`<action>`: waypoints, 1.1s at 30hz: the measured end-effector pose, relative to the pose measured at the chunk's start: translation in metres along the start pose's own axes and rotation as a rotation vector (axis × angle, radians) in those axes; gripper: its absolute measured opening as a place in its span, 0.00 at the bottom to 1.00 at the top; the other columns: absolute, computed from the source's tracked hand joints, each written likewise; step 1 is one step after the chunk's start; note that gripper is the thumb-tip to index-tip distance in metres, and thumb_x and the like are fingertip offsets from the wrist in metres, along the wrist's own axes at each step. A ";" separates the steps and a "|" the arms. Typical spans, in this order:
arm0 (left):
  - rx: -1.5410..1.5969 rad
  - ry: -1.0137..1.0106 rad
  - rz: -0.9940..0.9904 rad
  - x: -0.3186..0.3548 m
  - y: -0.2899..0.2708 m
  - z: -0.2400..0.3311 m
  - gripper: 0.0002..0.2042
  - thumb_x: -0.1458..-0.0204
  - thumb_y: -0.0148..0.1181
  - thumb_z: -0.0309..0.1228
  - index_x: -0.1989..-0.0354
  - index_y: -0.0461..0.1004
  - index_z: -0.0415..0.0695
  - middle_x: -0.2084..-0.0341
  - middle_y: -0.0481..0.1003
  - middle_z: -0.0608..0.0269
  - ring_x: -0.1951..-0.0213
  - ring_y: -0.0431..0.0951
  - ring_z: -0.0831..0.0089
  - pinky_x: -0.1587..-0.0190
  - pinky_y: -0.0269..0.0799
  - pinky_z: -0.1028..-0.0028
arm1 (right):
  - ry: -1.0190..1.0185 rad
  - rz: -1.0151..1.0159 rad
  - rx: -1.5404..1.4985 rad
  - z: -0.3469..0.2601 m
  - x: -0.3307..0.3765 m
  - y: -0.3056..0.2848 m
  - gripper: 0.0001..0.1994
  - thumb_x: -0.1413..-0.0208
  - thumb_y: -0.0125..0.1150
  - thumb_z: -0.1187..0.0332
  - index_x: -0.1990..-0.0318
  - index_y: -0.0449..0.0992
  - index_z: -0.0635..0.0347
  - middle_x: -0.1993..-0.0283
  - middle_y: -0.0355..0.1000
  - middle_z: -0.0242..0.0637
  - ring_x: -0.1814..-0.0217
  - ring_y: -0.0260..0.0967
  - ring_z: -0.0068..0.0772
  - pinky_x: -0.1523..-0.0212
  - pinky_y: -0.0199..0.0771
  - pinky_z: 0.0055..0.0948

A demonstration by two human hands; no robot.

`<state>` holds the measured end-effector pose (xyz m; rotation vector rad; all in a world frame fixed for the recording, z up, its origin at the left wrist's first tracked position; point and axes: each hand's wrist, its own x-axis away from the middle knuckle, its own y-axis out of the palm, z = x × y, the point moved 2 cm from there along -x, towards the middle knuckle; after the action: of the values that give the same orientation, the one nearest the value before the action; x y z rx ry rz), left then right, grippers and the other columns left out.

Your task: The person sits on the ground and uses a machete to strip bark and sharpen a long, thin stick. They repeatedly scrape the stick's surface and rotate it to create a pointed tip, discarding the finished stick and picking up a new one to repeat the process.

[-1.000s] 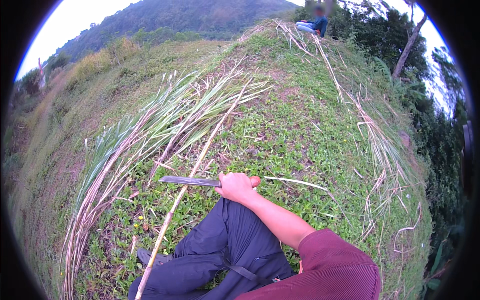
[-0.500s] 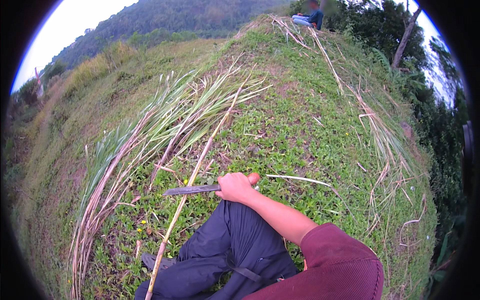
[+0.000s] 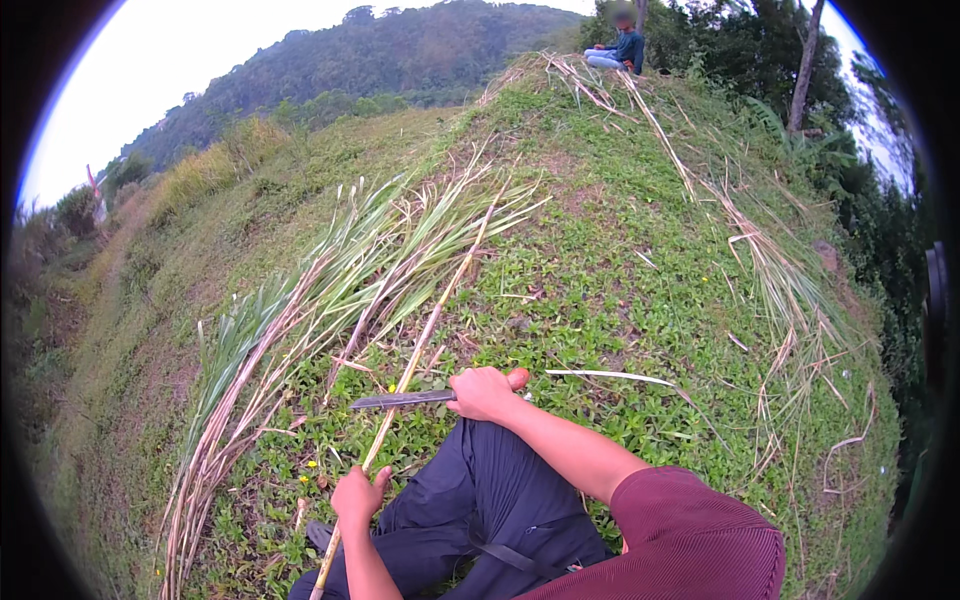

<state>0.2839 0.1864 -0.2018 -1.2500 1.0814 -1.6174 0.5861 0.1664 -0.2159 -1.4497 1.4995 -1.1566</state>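
Note:
My right hand (image 3: 486,393) is closed round the wooden handle of a knife (image 3: 404,399), its end showing past my fist. The dark blade points left and lies across a long pale cane stalk (image 3: 425,345). My left hand (image 3: 359,498) is wrapped round the lower part of that stalk, below the blade. From near my lap the stalk slants away to the leaf pile. I sit on the ground, with dark trousers (image 3: 520,490) close under both hands.
On the left lies a long heap of leafy cane stalks (image 3: 270,350). Dry leaves and stalks (image 3: 780,270) trail along the right side, and a pale strip (image 3: 610,374) lies beside my right hand. A person (image 3: 622,50) sits at the far end of the grassy ridge.
My left hand has come into view from below and now grips the stalk. The view has tilted up slightly; the knife still crosses the stalk.

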 end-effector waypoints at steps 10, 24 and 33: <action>0.090 -0.043 0.136 0.029 -0.043 0.008 0.27 0.37 0.51 0.54 0.68 0.81 0.40 0.72 0.79 0.42 0.64 0.80 0.41 0.60 0.73 0.49 | -0.388 0.059 0.124 -0.027 0.012 -0.023 0.35 0.39 0.49 0.70 0.25 0.51 0.26 0.64 0.68 0.44 0.68 0.76 0.46 0.72 0.77 0.48; -0.082 -0.136 0.389 0.122 -0.112 -0.007 0.25 0.42 0.59 0.55 0.74 0.77 0.41 0.85 0.74 0.48 0.77 0.77 0.45 0.73 0.70 0.53 | -0.277 0.208 -0.004 0.016 0.015 -0.047 0.24 0.29 0.46 0.58 0.28 0.58 0.24 0.67 0.70 0.44 0.70 0.74 0.49 0.68 0.76 0.49; -0.089 -0.123 0.441 0.142 -0.112 -0.005 0.22 0.44 0.63 0.51 0.75 0.74 0.43 0.86 0.73 0.50 0.78 0.76 0.47 0.74 0.69 0.54 | -0.571 0.146 0.117 -0.046 0.073 -0.073 0.26 0.33 0.54 0.60 0.29 0.61 0.24 0.71 0.65 0.36 0.74 0.73 0.43 0.75 0.76 0.43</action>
<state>0.2427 0.0888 -0.0551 -1.0586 1.2572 -1.1568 0.5601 0.1024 -0.1267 -1.4083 1.0946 -0.6510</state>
